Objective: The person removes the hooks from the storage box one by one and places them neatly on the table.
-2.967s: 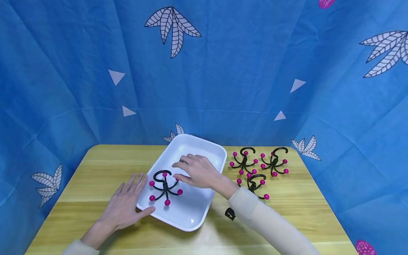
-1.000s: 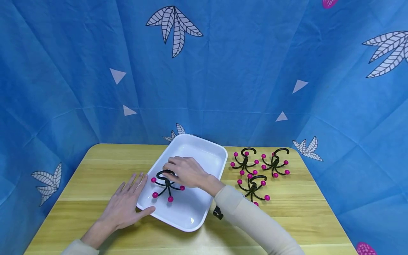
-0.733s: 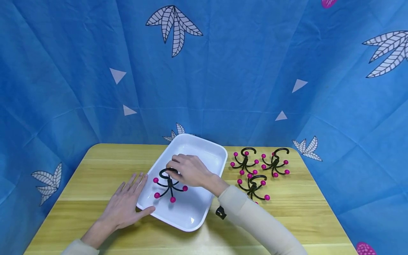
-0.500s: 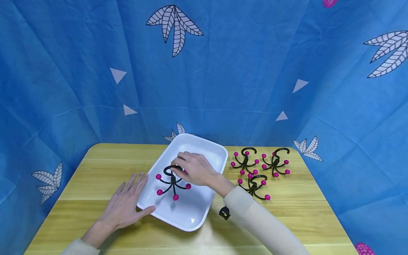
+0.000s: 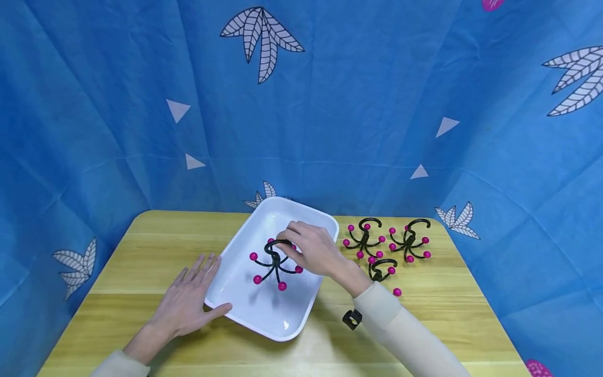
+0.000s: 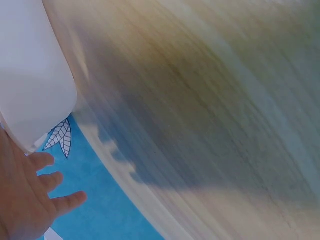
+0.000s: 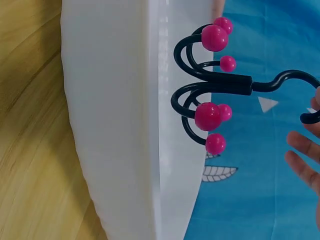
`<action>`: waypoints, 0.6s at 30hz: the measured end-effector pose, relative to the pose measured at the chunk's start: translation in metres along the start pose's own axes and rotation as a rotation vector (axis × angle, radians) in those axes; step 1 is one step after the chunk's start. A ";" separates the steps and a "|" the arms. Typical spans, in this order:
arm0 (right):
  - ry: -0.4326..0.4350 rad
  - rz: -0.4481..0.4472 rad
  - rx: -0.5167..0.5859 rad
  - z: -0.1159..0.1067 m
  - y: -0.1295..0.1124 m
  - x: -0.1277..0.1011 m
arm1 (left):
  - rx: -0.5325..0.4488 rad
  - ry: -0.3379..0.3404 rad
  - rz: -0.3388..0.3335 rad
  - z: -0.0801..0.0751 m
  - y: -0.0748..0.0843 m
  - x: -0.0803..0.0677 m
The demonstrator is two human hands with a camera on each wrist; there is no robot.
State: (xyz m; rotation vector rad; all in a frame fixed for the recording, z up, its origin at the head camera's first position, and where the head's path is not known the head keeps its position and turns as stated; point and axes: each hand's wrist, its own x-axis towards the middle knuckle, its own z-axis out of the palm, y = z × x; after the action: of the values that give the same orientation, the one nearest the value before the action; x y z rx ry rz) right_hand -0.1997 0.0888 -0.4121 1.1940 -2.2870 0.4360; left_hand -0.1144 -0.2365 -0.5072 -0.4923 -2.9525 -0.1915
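While right hand [image 5: 316,255] pinches its top loop, black hook [image 5: 275,262] looks light, rigid, snag-prone; left hand [image 5: 190,301] lies flat beside white tray [image 5: 306,293].

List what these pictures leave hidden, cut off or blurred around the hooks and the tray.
- Head view: the right hand covers the top loop of the held hook.
- Head view: the near hook on the table is partly behind the right wrist.
- Left wrist view: the table is blurred; the tray and left hand are cut by the frame edge.
- Right wrist view: the hook's loop runs off the right edge.
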 end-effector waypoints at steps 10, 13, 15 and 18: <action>0.085 -0.012 0.014 -0.021 0.007 -0.016 | 0.001 0.002 0.009 0.001 -0.001 0.000; 0.093 -0.009 0.023 -0.027 0.010 -0.021 | 0.000 0.001 0.009 0.001 -0.001 0.000; 0.099 -0.010 0.031 -0.031 0.011 -0.025 | 0.000 0.001 0.011 0.001 -0.002 0.000; 0.102 -0.014 0.029 -0.038 0.013 -0.029 | 0.000 0.001 0.017 0.002 -0.002 0.000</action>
State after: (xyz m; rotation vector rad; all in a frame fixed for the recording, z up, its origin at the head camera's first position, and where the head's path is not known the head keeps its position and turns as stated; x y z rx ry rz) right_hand -0.1855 0.1342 -0.3989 1.1747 -2.1912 0.5149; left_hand -0.1148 -0.2382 -0.5091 -0.5169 -2.9469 -0.1901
